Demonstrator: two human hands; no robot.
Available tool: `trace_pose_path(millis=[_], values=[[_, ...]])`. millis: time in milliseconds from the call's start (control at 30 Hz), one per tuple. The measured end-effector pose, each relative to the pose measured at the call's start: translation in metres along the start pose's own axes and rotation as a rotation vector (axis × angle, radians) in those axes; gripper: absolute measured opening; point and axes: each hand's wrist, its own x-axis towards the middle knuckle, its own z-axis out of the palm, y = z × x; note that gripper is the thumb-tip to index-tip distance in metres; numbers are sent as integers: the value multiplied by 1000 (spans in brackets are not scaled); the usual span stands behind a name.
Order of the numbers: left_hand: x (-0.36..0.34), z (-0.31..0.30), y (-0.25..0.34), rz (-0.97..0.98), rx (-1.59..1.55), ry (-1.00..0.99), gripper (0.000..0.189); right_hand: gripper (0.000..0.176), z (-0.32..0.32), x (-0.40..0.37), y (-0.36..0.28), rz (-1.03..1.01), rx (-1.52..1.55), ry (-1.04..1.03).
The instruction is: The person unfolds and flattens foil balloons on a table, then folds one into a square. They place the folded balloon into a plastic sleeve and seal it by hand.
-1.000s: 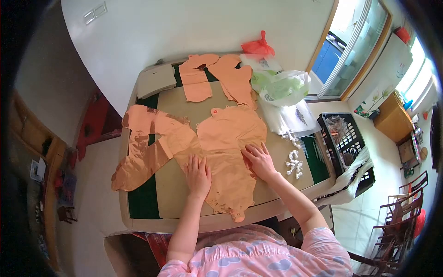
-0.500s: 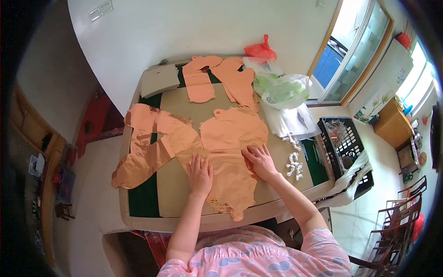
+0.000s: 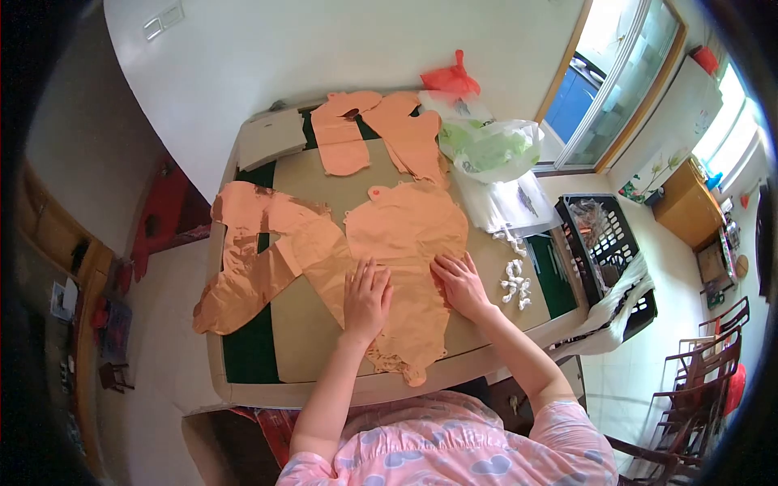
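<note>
A flat, uninflated rose-gold foil balloon lies on the table before me, a horizontal crease across its middle. My left hand rests on its lower left part, palm down, with fingers stretched out. At its right edge, just below the crease, lies my right hand, fingers extended over the foil. Another foil balloon, bent and partly folded, spreads out to the left and meets the first one. Farther back lie two more foil pieces, a short one and a folded one.
Grey flat sheets are stacked at the back left. A red plastic bag, a white-green bag and clear packets sit at the back right. White string bundles lie near a black crate.
My left hand has slid right across the foil, closer to my right hand. My right hand stays at the balloon's right edge. The view has shifted slightly.
</note>
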Motion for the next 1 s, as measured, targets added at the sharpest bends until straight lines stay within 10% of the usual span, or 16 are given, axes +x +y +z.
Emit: trace_pose_path(millis=[433,1000], values=[[69,32,-48,-82,18,102,34,38,-8,17,7,-36,-14,67],[166,54,-107,-224,136,-238,20,32,13,60,18,-186,-101,-2]])
